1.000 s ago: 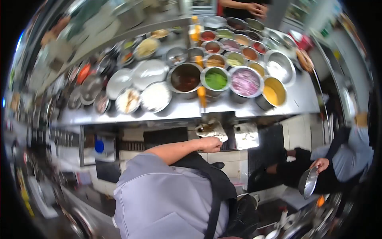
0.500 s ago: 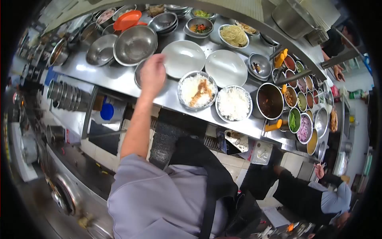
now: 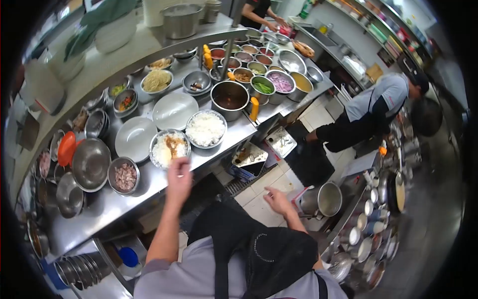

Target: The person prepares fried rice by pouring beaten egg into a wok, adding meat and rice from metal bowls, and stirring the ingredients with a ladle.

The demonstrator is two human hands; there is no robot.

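Observation:
My left hand [image 3: 179,179] is at the near edge of a bowl of rice with brown sauce [image 3: 162,152]. Its fingers are bunched and blurred, so whether they hold anything is unclear. Low over the floor, my right hand [image 3: 278,200] is open and empty, its fingers apart. A bowl of plain white rice [image 3: 205,129] touches the sauced one on the right. Left of them is a metal bowl of chopped meat [image 3: 124,178]. Behind stand two white oval plates, one left [image 3: 135,139] and one right [image 3: 175,110].
A pot of dark sauce [image 3: 229,95] and containers of green pieces [image 3: 262,86] and purple onion [image 3: 281,82] line the counter's right. Empty metal bowls [image 3: 91,164] stand left. A shelf [image 3: 209,36] overhangs the counter. A co-worker [image 3: 373,107] bends at the right; another person's hands show behind.
The view has swung. My left hand has moved right, from above the chopped meat to the sauced rice bowl, uncovering the meat. My right hand has come into view.

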